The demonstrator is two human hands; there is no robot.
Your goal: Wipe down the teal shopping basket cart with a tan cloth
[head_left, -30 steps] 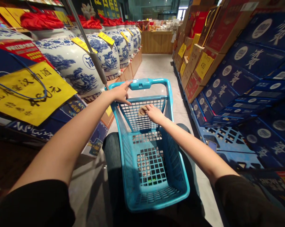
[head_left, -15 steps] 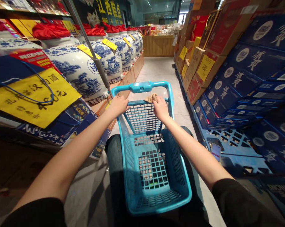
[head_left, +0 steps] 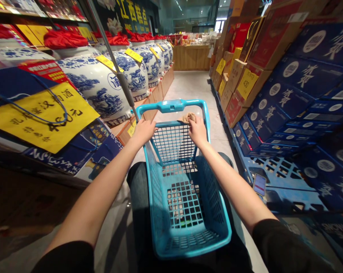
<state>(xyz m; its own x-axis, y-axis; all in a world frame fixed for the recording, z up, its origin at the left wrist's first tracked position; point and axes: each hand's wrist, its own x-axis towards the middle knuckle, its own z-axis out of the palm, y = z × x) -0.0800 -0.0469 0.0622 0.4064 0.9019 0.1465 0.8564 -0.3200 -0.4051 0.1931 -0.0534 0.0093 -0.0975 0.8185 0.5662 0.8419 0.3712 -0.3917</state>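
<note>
A blue plastic shopping basket [head_left: 157, 201] stands between my knees, its handle [head_left: 173, 106] at the far end. My left hand [head_left: 143, 132] is closed over the far left corner of the rim, beside a grey pole. On the far rim, right of the middle, my right hand [head_left: 198, 132] pinches a crumpled beige cloth [head_left: 189, 117]. The cloth lies against the rim; part of it is hidden by my fingers. Through the grid floor of the basket a small patch of green shows.
Blue-and-white jars [head_left: 103, 85] with red covers line the left side. Nearer stands a box with a yellow price sign [head_left: 46, 117]. At right, blue cartons [head_left: 296, 76] are stacked on a blue pallet [head_left: 287, 189], where a phone [head_left: 259, 184] lies. An aisle [head_left: 190, 83] runs ahead.
My right hand has slid the cloth a little to the right along the far rim. My left hand stays at the left corner, and the view has shifted slightly.
</note>
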